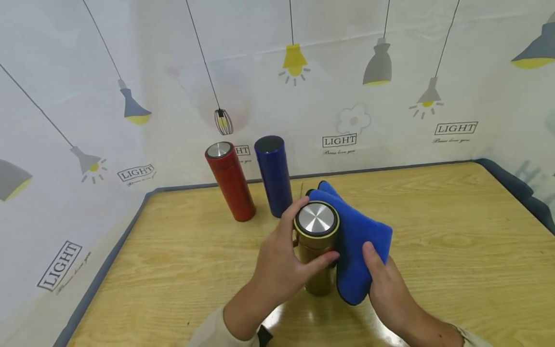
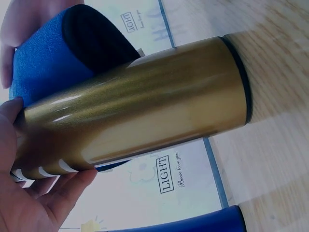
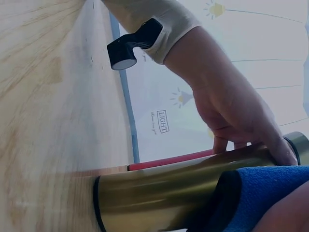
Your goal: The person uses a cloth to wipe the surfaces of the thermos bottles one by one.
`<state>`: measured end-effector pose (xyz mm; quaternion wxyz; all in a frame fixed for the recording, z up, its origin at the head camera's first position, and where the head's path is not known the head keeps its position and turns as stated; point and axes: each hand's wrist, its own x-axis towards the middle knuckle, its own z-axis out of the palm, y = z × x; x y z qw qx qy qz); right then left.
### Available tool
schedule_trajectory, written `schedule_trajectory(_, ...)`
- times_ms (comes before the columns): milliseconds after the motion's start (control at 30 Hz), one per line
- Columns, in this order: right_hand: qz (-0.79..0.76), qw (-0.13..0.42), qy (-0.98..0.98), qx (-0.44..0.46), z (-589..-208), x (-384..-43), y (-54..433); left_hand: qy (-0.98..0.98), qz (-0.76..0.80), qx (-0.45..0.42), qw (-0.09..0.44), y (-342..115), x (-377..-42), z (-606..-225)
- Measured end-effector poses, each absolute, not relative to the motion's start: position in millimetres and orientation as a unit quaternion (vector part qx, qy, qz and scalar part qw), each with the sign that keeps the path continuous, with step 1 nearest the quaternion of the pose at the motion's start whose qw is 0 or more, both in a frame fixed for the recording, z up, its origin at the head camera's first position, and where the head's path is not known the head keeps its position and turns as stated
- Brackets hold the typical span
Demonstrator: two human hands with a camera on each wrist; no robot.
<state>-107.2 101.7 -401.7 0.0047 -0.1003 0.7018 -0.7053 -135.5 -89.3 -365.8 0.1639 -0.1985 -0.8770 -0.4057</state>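
Note:
A gold thermos flask [image 1: 319, 284] with a shiny steel lid top stands upright on the wooden table in front of me. My left hand [image 1: 277, 265] grips it near the top, thumb on the near side and fingers round the far side. A folded blue cloth [image 1: 366, 233] with a black edge is in my right hand [image 1: 390, 291], thumb on its outer face. In the left wrist view the cloth [image 2: 46, 58] lies against the upper part of the flask [image 2: 145, 104]. The right wrist view shows the cloth [image 3: 270, 191] covering part of the flask's side.
Behind and left of the gold flask stand a red flask [image 1: 231, 188] with a steel lid top and a blue flask [image 1: 275, 178] with a dark top. A white lamp-print sheet [image 1: 269, 96] rises at the back and left edges of the wooden table [image 1: 173, 270].

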Motion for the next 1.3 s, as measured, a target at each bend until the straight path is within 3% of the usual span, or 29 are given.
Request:
schedule_trajectory(467, -0.695, 0.059, 0.714, -0.057, -395.4, -108.5, 91.6, -0.877, -0.398, -0.205, 0.175, -90.1, -135.1, -366.5)
schedule_trajectory(1000, -0.706, 0.026, 0.703, -0.085, -396.9, -105.5, 98.7, -0.882, -0.394, -0.207, 0.157, -88.7, -136.4, -363.7)
schedule_trajectory(1300, -0.691, 0.063, 0.718, -0.061, -394.8, -108.1, 92.5, -0.878, -0.390, -0.217, 0.173, -90.2, -136.7, -366.2)
